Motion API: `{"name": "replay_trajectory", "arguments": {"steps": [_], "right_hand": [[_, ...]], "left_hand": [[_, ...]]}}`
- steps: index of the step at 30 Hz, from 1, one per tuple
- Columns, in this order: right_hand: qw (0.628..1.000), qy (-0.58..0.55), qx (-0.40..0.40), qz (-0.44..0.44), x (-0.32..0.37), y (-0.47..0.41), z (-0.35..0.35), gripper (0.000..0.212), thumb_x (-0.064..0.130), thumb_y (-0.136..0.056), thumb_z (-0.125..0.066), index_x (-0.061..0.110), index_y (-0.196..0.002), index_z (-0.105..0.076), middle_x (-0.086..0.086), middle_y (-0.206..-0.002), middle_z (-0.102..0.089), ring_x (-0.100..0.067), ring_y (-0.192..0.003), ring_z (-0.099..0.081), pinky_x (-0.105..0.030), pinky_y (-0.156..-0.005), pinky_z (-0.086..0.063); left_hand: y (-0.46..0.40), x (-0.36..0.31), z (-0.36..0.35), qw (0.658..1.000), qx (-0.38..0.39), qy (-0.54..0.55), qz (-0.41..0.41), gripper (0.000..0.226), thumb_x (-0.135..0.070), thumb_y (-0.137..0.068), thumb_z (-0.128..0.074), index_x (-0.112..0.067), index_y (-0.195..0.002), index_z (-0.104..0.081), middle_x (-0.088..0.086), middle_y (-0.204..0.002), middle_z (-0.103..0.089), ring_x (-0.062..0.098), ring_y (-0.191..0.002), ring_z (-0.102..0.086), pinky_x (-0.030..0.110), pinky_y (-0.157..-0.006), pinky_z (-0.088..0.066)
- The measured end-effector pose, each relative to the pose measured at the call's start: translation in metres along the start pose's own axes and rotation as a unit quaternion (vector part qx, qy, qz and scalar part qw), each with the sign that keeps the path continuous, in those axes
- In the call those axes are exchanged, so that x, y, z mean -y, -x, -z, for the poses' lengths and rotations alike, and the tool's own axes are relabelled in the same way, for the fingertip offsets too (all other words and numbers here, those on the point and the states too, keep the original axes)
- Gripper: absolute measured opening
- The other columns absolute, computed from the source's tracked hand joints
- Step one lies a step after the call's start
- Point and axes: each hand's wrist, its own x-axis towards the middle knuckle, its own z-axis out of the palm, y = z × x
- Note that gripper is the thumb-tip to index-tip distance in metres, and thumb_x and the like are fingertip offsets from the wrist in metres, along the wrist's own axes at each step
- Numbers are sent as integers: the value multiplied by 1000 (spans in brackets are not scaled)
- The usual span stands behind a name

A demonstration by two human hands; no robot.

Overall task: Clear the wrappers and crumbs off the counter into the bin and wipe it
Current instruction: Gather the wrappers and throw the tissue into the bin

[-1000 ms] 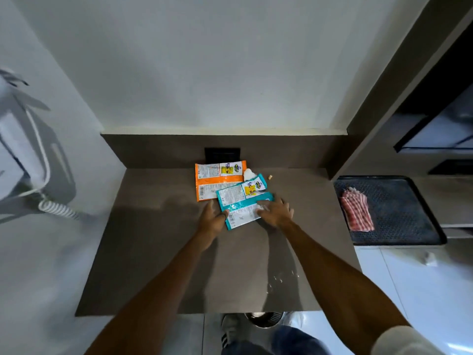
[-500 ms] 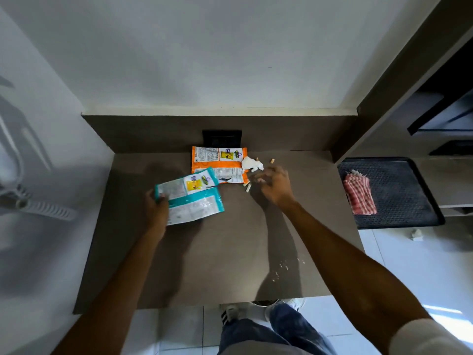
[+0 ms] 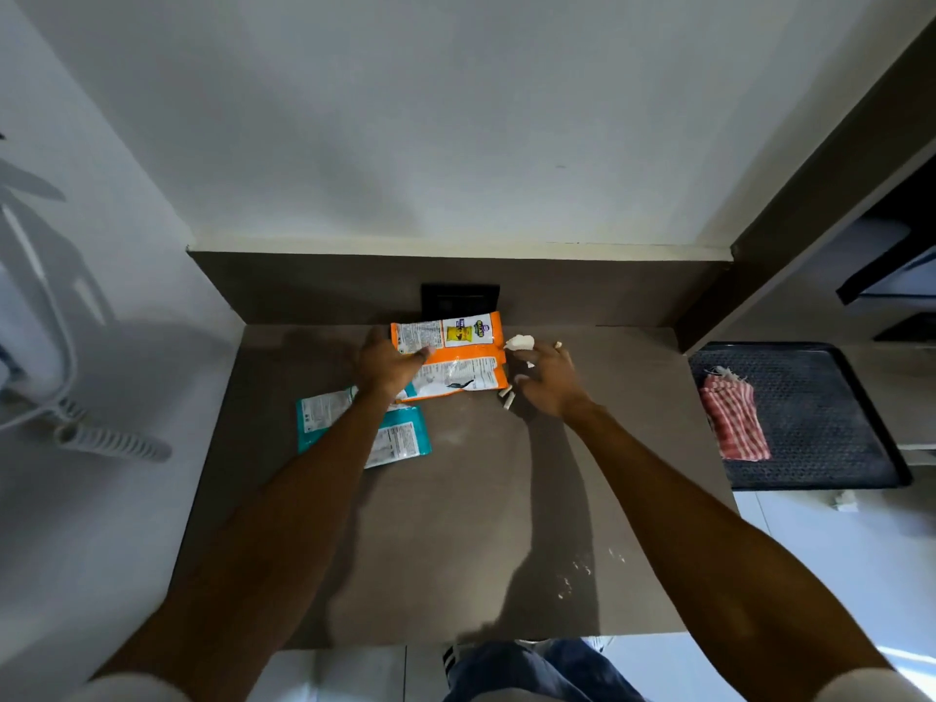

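Note:
An orange wrapper (image 3: pixel 456 364) lies at the back of the brown counter (image 3: pixel 481 524). My left hand (image 3: pixel 387 364) is at its left edge, thumb on top, pinching it. Two teal wrappers (image 3: pixel 400 440) lie flat to the front left, partly under my left forearm. My right hand (image 3: pixel 549 382) hovers just right of the orange wrapper with curled fingers, over small stick-shaped crumbs (image 3: pixel 506 397) and beside a crumpled white paper (image 3: pixel 519 342). Whether it holds any pieces is unclear. More crumbs (image 3: pixel 582 570) are scattered near the counter's front edge. No bin is in view.
A red checked cloth (image 3: pixel 734 423) lies on a dark ribbed mat (image 3: pixel 830 448) to the right of the counter. A black wall socket (image 3: pixel 460 298) sits behind the orange wrapper. A white coiled cord (image 3: pixel 101 440) hangs on the left wall.
My left hand slid the teal wrappers to the left, let them go and moved up to the orange wrapper. My right hand has stayed near the crumbs at the back.

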Motion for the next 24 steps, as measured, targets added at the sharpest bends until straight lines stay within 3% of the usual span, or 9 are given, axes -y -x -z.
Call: {"name": "replay_trajectory", "arguments": {"steps": [3, 8, 12, 14, 16, 17, 19, 21, 24], "right_hand": [[998, -42, -50, 16, -7, 8, 1, 46, 13, -94, -64, 16, -140, -60, -10, -152, -51, -26, -143, -43, -36, -122, -20], [992, -80, -96, 14, -25, 20, 4, 42, 10, -91, -70, 12, -132, -66, -9, -149, -55, -26, -141, -47, -35, -118, -26], [989, -101, -105, -17, -33, 26, 5, 41, 12, -92, -68, 14, -133, -66, -11, -145, -58, -29, -133, -50, -31, -109, -32], [990, -100, -98, -26, -36, 27, 5, 41, 14, -94, -66, 16, -135, -64, -9, -148, -55, -30, -133, -47, -30, -107, -32], [992, -87, -85, -33, -38, 29, 3, 42, 16, -96, -65, 17, -138, -62, -7, -151, -52, -30, -135, -44, -33, -111, -34], [993, -82, -79, -35, -39, 30, 1, 43, 16, -96, -64, 18, -139, -61, -7, -152, -51, -30, -135, -43, -34, -112, -35], [994, -77, -70, -40, -40, 32, -1, 44, 14, -97, -62, 18, -140, -59, -8, -152, -50, -31, -136, -42, -36, -112, -35], [994, -74, -65, -43, -41, 36, -2, 44, 12, -97, -62, 19, -140, -59, -9, -152, -50, -31, -137, -41, -38, -114, -34], [995, -60, -63, -43, -45, 47, -3, 45, 12, -96, -63, 18, -140, -58, -9, -151, -50, -31, -138, -41, -39, -115, -34]], "left_hand": [[-7, -12, -4, 998, -12, -56, 2, 96, -51, -83, -83, -11, -156, -35, 16, -153, -55, 40, -142, -52, 50, -120, -40], [-23, -18, 7, 963, 65, 250, 77, 58, -14, -88, -83, 0, -137, -57, 21, -141, -65, 36, -126, -67, 47, -109, -54], [-31, 7, 41, 935, 65, 338, 92, 49, -14, -95, -74, -1, -140, -60, 13, -139, -66, 29, -117, -65, 38, -95, -55], [-38, 35, 62, 936, 34, 323, 136, 53, -24, -98, -72, -5, -145, -56, 11, -142, -62, 29, -124, -62, 37, -97, -52], [-35, 58, 72, 965, -87, 175, 176, 67, -34, -94, -74, -9, -149, -48, 18, -151, -55, 36, -135, -57, 49, -110, -50], [-27, 63, 67, 965, -196, 92, 151, 73, -36, -91, -75, -11, -152, -43, 20, -153, -50, 38, -139, -53, 54, -112, -48], [-7, 49, 40, 928, -370, 18, -44, 64, -25, -91, -69, -11, -149, -46, 19, -149, -51, 36, -138, -52, 50, -113, -46], [12, 16, -1, 924, -286, -24, -253, 51, -11, -93, -63, -10, -143, -55, 15, -142, -56, 31, -131, -56, 41, -109, -49], [21, -26, -51, 922, -52, -190, -334, 63, -12, -99, -63, -17, -158, -41, 9, -163, -41, 30, -148, -43, 43, -119, -44]]}}
